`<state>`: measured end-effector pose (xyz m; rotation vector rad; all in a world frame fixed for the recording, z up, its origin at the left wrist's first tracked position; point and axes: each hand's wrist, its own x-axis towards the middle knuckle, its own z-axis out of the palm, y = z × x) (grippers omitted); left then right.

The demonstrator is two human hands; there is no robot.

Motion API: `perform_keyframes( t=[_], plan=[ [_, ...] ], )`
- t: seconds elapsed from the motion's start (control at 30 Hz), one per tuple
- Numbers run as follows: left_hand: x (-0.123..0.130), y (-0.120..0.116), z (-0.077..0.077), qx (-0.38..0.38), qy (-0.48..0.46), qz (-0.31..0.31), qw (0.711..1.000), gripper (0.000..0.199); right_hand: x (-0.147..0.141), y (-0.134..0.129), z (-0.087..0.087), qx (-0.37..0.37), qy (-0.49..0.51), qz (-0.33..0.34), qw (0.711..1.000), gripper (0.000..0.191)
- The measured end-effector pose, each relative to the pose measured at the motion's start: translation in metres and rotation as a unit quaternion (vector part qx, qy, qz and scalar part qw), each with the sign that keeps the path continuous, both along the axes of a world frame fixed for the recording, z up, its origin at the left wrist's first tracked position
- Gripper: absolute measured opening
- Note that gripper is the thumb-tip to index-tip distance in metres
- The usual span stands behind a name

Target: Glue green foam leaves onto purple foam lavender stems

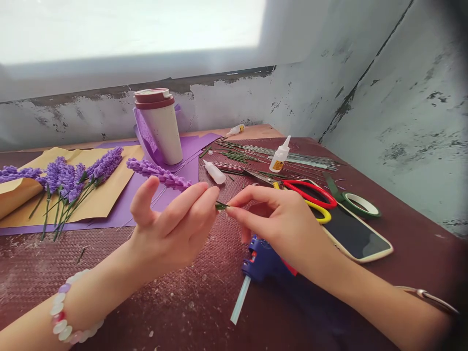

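Observation:
A purple artificial lavender stem (159,174) lies across my left hand (179,224), its flower head pointing up and left past my raised thumb. My left fingers are curled over the stem, hiding its middle part. The green end of the stem comes out on the right, where my right hand (272,212) pinches it between thumb and forefinger. Below my right hand a blue glue gun (263,261) lies on the table, partly covered, with a glue stick (240,300) out of its back. Scissors (310,192) with red and yellow handles lie just beyond.
Finished lavender stems (69,178) rest on brown paper (109,204) at left. A lidded cup (163,129) stands on purple paper. Glue bottles (280,156), green wires (237,155), a phone (356,231) and green tape (361,204) lie toward the right. A wall (413,122) borders the table.

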<state>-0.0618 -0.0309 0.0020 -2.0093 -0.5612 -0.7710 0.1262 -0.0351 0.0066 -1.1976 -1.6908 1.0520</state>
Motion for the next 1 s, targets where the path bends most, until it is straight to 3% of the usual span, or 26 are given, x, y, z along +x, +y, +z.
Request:
perform_keyframes(
  t=[0.1,0.3,0.5,0.67,1.0],
  plan=[
    [0.000,-0.001,0.001,-0.061,-0.070,0.013,0.996,0.013,0.004,0.003,0.005,-0.071,0.049,0.022,0.996,0.008],
    [0.004,0.000,0.008,-0.214,-0.184,0.043,0.958,0.006,0.011,0.014,-0.001,-0.132,0.152,0.063,0.978,0.010],
    [0.006,-0.005,0.009,-0.182,-0.225,0.023,0.957,0.011,0.010,0.015,-0.003,-0.225,0.231,0.094,0.942,0.011],
    [0.004,-0.007,0.009,-0.186,-0.212,-0.025,0.959,0.017,0.008,0.013,-0.003,-0.227,0.246,0.109,0.936,0.010],
    [0.000,-0.004,0.012,-0.272,-0.177,-0.116,0.939,0.021,0.009,0.014,-0.004,-0.241,0.250,0.119,0.930,0.009]
  ],
)
